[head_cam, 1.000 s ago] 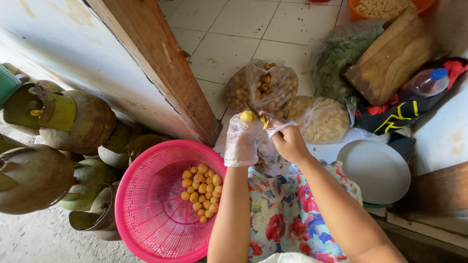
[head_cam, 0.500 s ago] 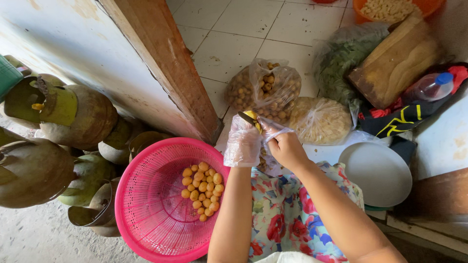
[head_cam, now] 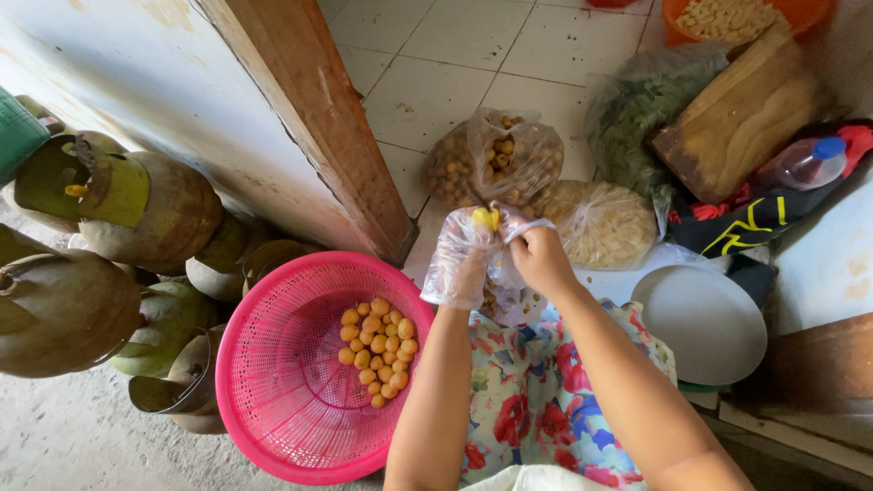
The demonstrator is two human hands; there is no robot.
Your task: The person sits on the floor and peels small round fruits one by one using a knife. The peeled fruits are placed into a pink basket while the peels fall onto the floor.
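Note:
My left hand point(head_cam: 462, 259) wears a clear plastic glove and pinches a small yellow fruit point(head_cam: 486, 217) at its fingertips. My right hand point(head_cam: 538, 255) is bare and closed against the same fruit, working on it; a thin blade may be in it, but I cannot tell. Both hands hover above my flowered lap point(head_cam: 536, 391). Just left and below them sits a pink plastic basket point(head_cam: 273, 364) with several peeled yellow fruits point(head_cam: 377, 350) piled inside.
Clear bags of brown unpeeled fruit point(head_cam: 496, 159) and pale peelings point(head_cam: 600, 223) lie on the tiled floor ahead. A white round lid point(head_cam: 698, 323) lies at right, a wooden post point(head_cam: 314, 109) at left, green gas cylinders point(head_cam: 109, 236) further left, an orange tub point(head_cam: 741, 14) at top.
My hands have dropped a little and closed more tightly around the yellow fruit, which is now partly hidden by the glove. The basket's contents look the same.

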